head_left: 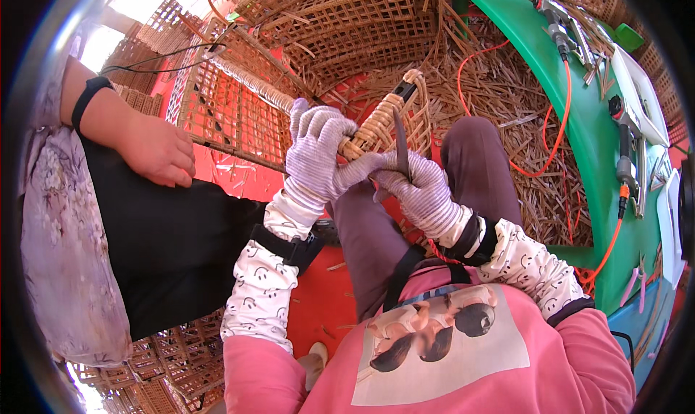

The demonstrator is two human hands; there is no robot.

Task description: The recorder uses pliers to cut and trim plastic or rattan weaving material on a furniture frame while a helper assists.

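Note:
A woven wicker basket (pixel 242 120) with a wrapped rim lies tilted before my knees. Its thick wrapped edge (pixel 373 128) has a short black band near the far end. My left hand (pixel 315 149), in a striped glove, is closed round this edge. A knife (pixel 401 146) with a dark, narrow blade points upward from my right hand (pixel 421 193), whose gloved fingers are wrapped round its handle. The blade stands just beside the wrapped edge; whether they touch I cannot tell. My two hands are close together, and the left thumb reaches toward the right hand.
Another person's bare hand (pixel 159 153) rests on dark cloth at the left. Stacked wicker baskets (pixel 347 23) stand ahead. Cane scraps (pixel 499 102) cover the floor. On the green table (pixel 579 160) lie air tools (pixel 624 146) with orange hoses (pixel 557 153) hanging down.

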